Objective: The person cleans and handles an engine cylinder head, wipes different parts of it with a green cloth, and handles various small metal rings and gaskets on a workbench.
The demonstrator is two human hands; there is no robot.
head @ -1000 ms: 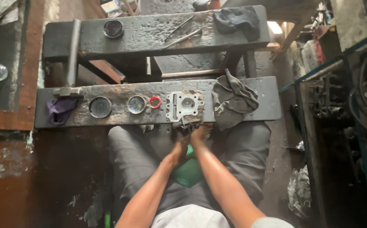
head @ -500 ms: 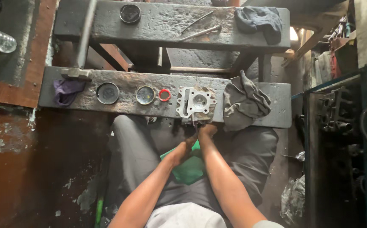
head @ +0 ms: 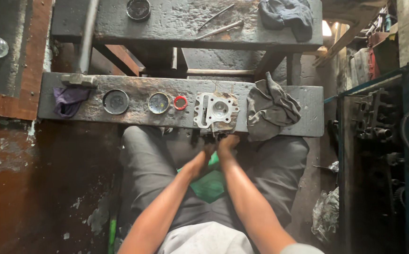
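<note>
A grey metal engine part (head: pixel 215 112), pale with a round bore in its middle, is seen lying flat on the near plank of a blackened wooden bench (head: pixel 308 110), just right of the frame's centre; it sits at the plank's near edge. Both hands are brought together directly below it: the left hand (head: pixel 207 149) and the right hand (head: pixel 228 142) are pressed against the part's lower edge, touching each other; whether the fingers are curled on the part or on some small piece beneath it cannot be told, since the fingertips are hidden under the plank's edge.

To the left of the part, a small red ring (head: pixel 180 102), a shallow round dish (head: pixel 158 102) and a larger dark round lid (head: pixel 116 101) are laid out in a row; a purple rag (head: pixel 68 99) is seen further left, and a crumpled grey cloth (head: pixel 271 108) lies just right of the part, touching it. On the far plank, at the top of the frame, two thin metal rods (head: pixel 219 23) and a dark cloth (head: pixel 287 14) are set down.

The work is judged to be in its middle: the part is positioned and small pieces are set out beside it; nothing shows it finished.
</note>
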